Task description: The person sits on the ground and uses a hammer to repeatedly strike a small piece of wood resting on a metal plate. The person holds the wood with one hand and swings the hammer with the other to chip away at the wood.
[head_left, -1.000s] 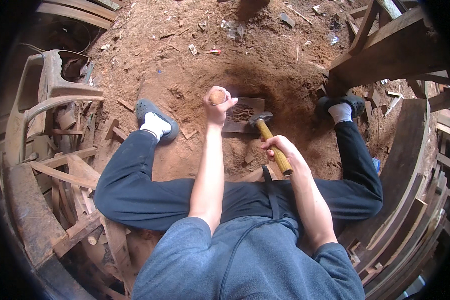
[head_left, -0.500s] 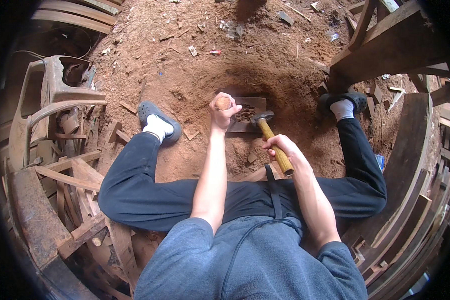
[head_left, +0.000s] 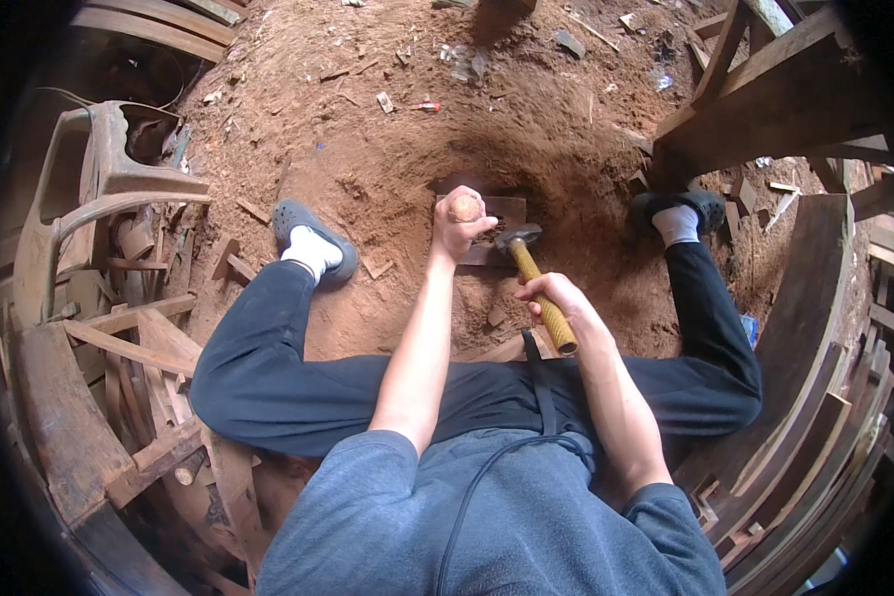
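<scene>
My left hand (head_left: 450, 233) is closed around an upright tool with a round, pale wooden top (head_left: 465, 207); its lower end is hidden beneath the hand. It is over a flat, dark wooden board (head_left: 499, 255) with a carved pattern, lying in a hollow of sawdust between my legs. My right hand (head_left: 556, 303) grips a hammer by its yellow handle (head_left: 528, 260). The metal hammer head (head_left: 517, 236) is over the board's right part, just right of my left hand; whether it touches the board I cannot tell.
A worn plastic chair (head_left: 109, 184) stands at the left above piled wood offcuts (head_left: 144, 348). A timber frame (head_left: 745, 109) rises at the upper right, with long planks (head_left: 795, 328) beside my right leg. My two shod feet flank the board. Scraps and litter dot the sawdust ground (head_left: 387, 129).
Over the last second my left hand has moved to the right and slightly down in the picture, closer to the hammer head. My right hand and the hammer have barely moved.
</scene>
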Available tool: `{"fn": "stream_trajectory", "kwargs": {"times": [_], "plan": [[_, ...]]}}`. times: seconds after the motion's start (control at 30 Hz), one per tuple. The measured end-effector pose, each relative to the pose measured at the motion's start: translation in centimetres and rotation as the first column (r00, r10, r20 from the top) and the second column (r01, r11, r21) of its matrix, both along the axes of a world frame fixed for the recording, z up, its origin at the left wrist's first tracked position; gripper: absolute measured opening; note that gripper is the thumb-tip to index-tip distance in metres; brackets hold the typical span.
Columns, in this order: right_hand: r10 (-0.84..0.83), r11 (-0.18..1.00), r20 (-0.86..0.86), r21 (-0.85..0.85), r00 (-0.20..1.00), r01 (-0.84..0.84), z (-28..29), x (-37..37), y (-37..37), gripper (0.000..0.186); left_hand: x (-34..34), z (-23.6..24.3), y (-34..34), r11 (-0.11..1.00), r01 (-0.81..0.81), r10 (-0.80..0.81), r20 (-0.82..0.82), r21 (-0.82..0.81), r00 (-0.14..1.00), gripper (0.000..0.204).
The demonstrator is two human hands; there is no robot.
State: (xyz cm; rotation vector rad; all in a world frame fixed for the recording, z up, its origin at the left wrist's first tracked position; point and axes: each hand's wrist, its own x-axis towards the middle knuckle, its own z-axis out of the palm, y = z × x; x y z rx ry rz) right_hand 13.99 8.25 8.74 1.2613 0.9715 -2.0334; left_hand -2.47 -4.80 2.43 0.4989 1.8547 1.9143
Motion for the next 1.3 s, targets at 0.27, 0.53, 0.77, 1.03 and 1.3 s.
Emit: {"fn": "stream_trajectory", "kwargs": {"times": [0.27, 0.53, 0.77, 1.03, 1.3], "plan": [[0.186, 0.965, -0.058, 0.199, 0.981, -0.172, 0.2, 0.4, -1.2, 0.018, -0.1, -0.1, -0.2, 0.992, -0.047, 0.028, 0.163, 0.114, 0.986, 0.026], [0.348, 0.872, 0.093, 0.333, 0.933, -0.358, 1.2, -1.0, -3.0, 0.014, -0.2, 0.0, -0.8, 0.995, -0.087, 0.085, 0.052, 0.049, 0.995, 0.028], [0.548, 0.563, 0.252, 0.594, 0.797, -0.575, 1.5, -2.5, -8.0, 0.039, -0.4, -0.4, -1.5, 0.972, -0.179, 0.153, 0.165, 0.154, 0.974, 0.029], [0.611, 0.521, 0.29, 0.553, 0.736, -0.65, 1.8, -3.2, -6.8, 0.046, -1.0, -0.2, -1.7, 0.954, -0.24, 0.194, 0.24, 0.181, 0.951, 0.028], [0.567, 0.599, 0.236, 0.54, 0.789, -0.592, 0.7, -4.0, -5.4, 0.029, -0.6, -0.1, -1.4, 0.956, -0.247, 0.215, 0.193, 0.158, 0.957, 0.025]]}}
